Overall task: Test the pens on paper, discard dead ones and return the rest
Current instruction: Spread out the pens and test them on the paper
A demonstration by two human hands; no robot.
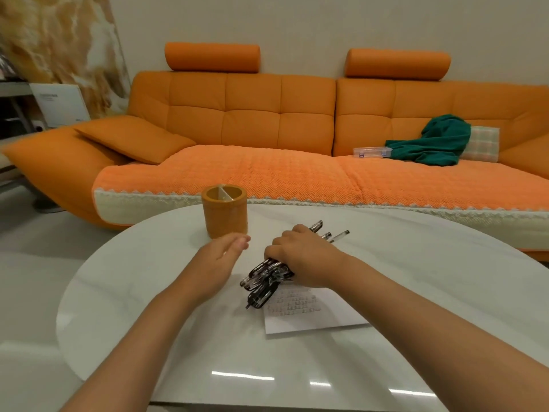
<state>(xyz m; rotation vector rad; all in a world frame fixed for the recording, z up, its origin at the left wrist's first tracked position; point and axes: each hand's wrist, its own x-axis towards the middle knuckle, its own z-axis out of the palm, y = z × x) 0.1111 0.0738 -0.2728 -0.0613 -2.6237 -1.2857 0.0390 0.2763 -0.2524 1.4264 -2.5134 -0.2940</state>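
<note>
My right hand [300, 257] grips a bundle of several black-and-clear pens [264, 279] low over the white table [148, 292]. Their capped ends stick out past my fingers toward the sofa, and the other ends fan out below my palm. A white sheet of paper [315, 313] with rows of small scribbles lies under and just behind the bundle. My left hand [221, 257] hovers to the left of the pens, fingers straight and together, holding nothing. An orange cylindrical pen holder [225, 215] with an inner divider stands upright just beyond my left fingertips; no pens show in it.
An orange sofa [267, 120] runs along the far side of the table. On its right seat lie a green cloth [433, 141], a clear plastic box [371, 152] and a checked cushion [482, 143]. A white box [59, 104] sits on a shelf at the far left.
</note>
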